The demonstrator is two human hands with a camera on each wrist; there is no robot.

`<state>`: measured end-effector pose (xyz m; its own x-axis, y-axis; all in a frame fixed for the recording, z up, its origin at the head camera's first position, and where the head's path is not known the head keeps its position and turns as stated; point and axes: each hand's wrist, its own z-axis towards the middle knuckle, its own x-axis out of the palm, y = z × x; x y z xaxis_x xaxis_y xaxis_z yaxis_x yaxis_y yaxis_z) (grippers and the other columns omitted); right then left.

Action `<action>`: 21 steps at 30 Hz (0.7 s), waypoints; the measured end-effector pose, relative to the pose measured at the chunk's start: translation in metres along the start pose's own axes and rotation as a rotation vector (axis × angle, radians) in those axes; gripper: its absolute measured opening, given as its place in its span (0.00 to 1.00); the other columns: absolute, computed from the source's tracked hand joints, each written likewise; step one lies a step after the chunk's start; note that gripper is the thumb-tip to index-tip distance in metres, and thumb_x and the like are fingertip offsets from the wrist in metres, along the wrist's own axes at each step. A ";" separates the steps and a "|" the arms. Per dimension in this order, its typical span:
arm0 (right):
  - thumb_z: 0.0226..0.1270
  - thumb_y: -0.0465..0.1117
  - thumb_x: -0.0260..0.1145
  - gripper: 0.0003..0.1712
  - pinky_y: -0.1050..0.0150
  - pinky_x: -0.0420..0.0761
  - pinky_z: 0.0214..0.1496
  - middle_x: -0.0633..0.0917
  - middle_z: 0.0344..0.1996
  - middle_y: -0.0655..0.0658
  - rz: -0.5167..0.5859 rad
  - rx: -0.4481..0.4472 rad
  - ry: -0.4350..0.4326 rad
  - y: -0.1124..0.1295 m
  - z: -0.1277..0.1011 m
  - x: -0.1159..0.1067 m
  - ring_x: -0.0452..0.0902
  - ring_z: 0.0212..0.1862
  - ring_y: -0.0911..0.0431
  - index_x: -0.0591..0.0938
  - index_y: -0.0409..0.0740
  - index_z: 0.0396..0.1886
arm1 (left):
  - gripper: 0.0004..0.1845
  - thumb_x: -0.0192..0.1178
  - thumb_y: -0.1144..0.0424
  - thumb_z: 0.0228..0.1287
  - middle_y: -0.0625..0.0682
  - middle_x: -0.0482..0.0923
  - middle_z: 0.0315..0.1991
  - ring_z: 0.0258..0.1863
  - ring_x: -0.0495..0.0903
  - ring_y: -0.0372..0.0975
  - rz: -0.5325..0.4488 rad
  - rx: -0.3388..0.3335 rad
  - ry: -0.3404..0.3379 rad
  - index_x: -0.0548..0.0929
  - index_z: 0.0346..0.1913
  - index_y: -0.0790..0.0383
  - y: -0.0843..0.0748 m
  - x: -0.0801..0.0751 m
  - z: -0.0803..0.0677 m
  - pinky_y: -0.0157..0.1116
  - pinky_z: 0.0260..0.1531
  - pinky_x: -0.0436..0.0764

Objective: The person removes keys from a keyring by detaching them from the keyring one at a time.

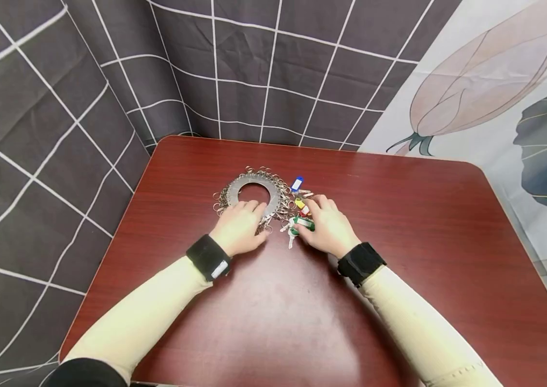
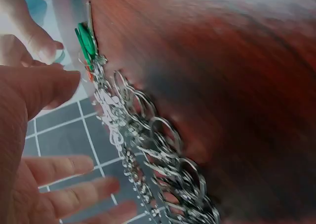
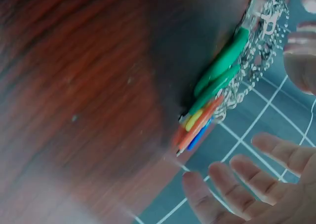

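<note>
A flat grey metal ring [image 1: 275,194] lies on the table, fringed with many small split rings and short chains [image 2: 163,157]. My left hand [image 1: 239,228] hovers at its near left edge with fingers extended. At the ring's right side are key tags: blue [image 1: 296,184], yellow [image 1: 299,203], red [image 1: 305,210] and green [image 3: 224,61]. A silver key [image 1: 291,240] sticks out toward me below the green ones. My right hand [image 1: 328,228] is beside these tags, its fingers spread and straight in the right wrist view. Neither hand grips anything.
The reddish-brown wooden table [image 1: 399,215] has its far edge just beyond the ring. Behind and left hangs a dark curtain [image 1: 244,54] with a white grid. A white cloth with a flower print [image 1: 476,86] hangs at the right.
</note>
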<state>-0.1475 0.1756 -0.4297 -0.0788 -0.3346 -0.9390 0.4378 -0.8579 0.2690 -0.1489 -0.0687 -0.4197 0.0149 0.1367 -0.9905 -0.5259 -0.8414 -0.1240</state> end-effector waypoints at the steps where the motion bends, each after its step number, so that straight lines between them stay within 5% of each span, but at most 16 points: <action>1: 0.57 0.55 0.69 0.33 0.47 0.78 0.42 0.73 0.51 0.38 0.000 -0.005 -0.001 0.002 0.000 0.001 0.71 0.49 0.42 0.76 0.40 0.57 | 0.34 0.61 0.45 0.59 0.58 0.76 0.55 0.53 0.75 0.52 -0.002 0.023 -0.011 0.73 0.62 0.63 -0.001 0.000 0.003 0.50 0.53 0.74; 7: 0.57 0.54 0.70 0.27 0.51 0.76 0.37 0.74 0.41 0.41 -0.028 -0.048 0.019 0.009 0.002 0.006 0.70 0.39 0.46 0.79 0.39 0.48 | 0.23 0.62 0.50 0.60 0.53 0.78 0.44 0.44 0.78 0.47 -0.010 0.096 0.003 0.79 0.53 0.61 -0.010 -0.001 0.017 0.45 0.46 0.77; 21: 0.55 0.55 0.72 0.27 0.53 0.73 0.37 0.72 0.36 0.42 -0.051 -0.082 0.035 0.008 0.000 0.014 0.69 0.36 0.47 0.80 0.39 0.43 | 0.16 0.63 0.58 0.62 0.54 0.77 0.47 0.46 0.78 0.47 -0.016 0.137 0.090 0.81 0.52 0.57 -0.017 0.013 0.040 0.43 0.46 0.78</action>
<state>-0.1453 0.1639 -0.4406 -0.0723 -0.2759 -0.9585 0.5057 -0.8384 0.2032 -0.1736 -0.0318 -0.4277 0.0970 0.0969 -0.9906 -0.6362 -0.7594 -0.1366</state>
